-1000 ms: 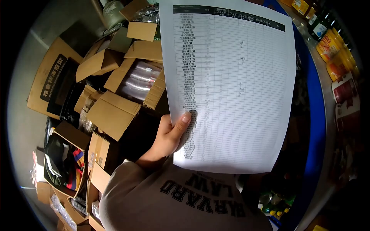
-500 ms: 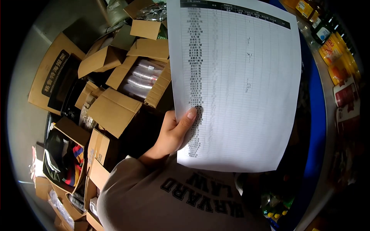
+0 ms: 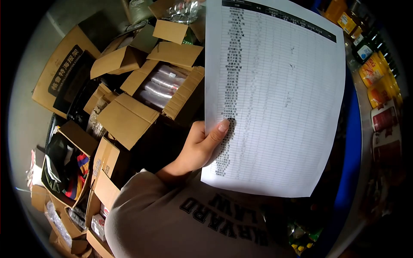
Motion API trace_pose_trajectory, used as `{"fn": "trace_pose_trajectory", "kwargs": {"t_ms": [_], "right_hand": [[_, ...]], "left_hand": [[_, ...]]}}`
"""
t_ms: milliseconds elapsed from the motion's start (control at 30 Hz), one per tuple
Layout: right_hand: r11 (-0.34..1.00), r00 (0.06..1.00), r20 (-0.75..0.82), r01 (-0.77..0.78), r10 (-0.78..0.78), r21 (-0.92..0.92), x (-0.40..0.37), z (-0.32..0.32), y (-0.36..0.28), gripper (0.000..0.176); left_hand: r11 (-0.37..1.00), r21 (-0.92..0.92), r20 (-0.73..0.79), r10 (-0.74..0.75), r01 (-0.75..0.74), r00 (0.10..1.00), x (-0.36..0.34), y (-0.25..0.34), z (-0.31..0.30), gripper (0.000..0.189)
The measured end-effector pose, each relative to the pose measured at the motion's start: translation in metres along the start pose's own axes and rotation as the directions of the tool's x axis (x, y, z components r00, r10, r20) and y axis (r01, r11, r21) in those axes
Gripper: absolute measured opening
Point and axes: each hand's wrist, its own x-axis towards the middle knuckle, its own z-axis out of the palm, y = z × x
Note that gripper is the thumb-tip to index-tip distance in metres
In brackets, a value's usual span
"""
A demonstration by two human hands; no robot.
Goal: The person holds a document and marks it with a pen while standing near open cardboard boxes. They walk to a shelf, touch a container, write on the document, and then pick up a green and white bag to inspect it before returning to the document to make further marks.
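My left hand [image 3: 202,146] grips a printed paper sheet [image 3: 275,103] by its lower left edge. The thumb lies on the front, over a column of printed text, and the other fingers are hidden behind the page. A dark header row runs along the top of the sheet, above a ruled table with a few handwritten marks. The sheet is held up in front of my chest, covering part of a sweatshirt [image 3: 172,228] with dark lettering. My right hand is not in view.
To the left are open cardboard boxes, one holding clear plastic-wrapped stacks [image 3: 161,88] and another with dark and striped cloth [image 3: 79,172]. A flat printed carton [image 3: 64,71] leans at the wall. On the right, a shelf with a blue edge [image 3: 348,167] carries bottles [image 3: 363,49] and red-and-white containers [image 3: 385,144].
The sheet and my left hand have shifted slightly to the right in view. Surrounding boxes and shelf have shifted a little as the camera moved. The grip looks the same.
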Motion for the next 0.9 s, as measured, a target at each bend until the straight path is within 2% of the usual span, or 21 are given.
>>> {"fn": "trace_pose_trajectory", "kwargs": {"t_ms": [133, 233, 667, 800, 900], "right_hand": [[1.000, 1.000, -0.002, 0.002, -0.002, -0.013, -0.003, -0.002, -0.002, 0.039], [1.000, 1.000, -0.003, -0.003, 0.003, -0.018, -0.006, -0.003, -0.002, 0.039], [0.997, 1.000, 0.011, 0.006, -0.005, -0.074, -0.014, -0.002, -0.005, 0.038], [0.991, 0.999, 0.022, 0.036, -0.033, -0.126, -0.016, 0.000, -0.011, 0.038], [0.970, 0.993, 0.052, 0.119, -0.111, -0.212, -0.010, 0.010, -0.026, 0.038]], "left_hand": [[0.999, -0.038, -0.008, 0.007, -0.008, 1.000, -0.003, 0.002, 0.003, 0.028], [0.999, -0.020, 0.011, 0.031, -0.031, 0.999, -0.005, 0.004, 0.003, 0.036], [0.999, 0.031, 0.023, 0.018, -0.018, 1.000, -0.016, 0.007, 0.004, 0.037], [0.999, 0.027, 0.014, 0.024, -0.025, 1.000, -0.020, 0.006, 0.002, 0.038], [1.000, 0.023, 0.008, 0.019, -0.020, 1.000, -0.024, 0.007, 0.001, 0.038]]}}
